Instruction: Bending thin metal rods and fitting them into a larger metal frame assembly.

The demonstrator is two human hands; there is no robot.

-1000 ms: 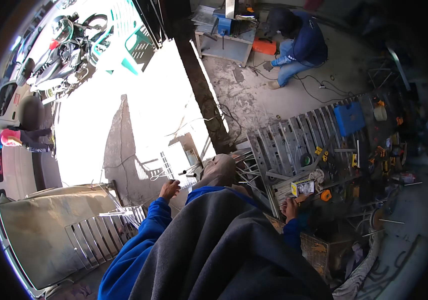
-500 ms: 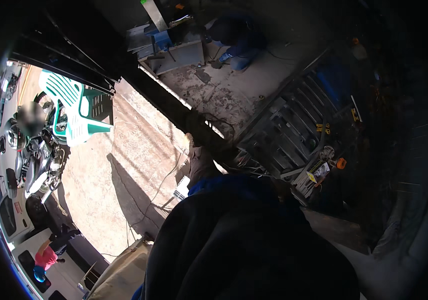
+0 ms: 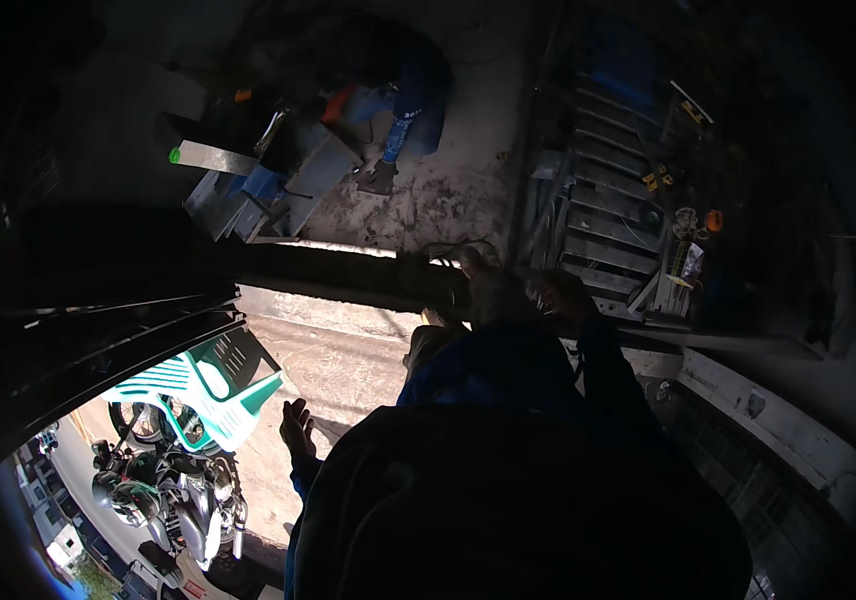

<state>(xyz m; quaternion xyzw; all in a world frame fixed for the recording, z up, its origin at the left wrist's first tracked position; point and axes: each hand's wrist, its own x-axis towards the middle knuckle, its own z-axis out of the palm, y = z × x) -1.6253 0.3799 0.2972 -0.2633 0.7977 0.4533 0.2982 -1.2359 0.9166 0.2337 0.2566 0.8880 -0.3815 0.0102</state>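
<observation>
My left hand [image 3: 296, 428] hangs out to the left over sunlit ground, its fingers loosely bent and apart with nothing in them. The white and green plastic chair [image 3: 213, 385] is the thing nearest to it. In deep shadow to the right, my right hand [image 3: 562, 294] hangs in front of my body beside my leg. Its fingers look slightly spread, and I see nothing held in it. My feet are partly visible by a dark threshold beam [image 3: 348, 277].
Ahead, a person in dark blue [image 3: 413, 100] bends beside metal pieces [image 3: 323, 170], a gloved hand near the floor. A slatted metal frame [image 3: 608, 210] lies at the right, with yellow tools [image 3: 658, 178] and an orange object [image 3: 714, 220] beside it. Motorcycles [image 3: 183, 500] stand at the lower left.
My view has turned left and moved closer to the beam. Both my hands have come into sight. The chair and motorcycles now sit lower, and the bending person's arm reaches toward the floor.
</observation>
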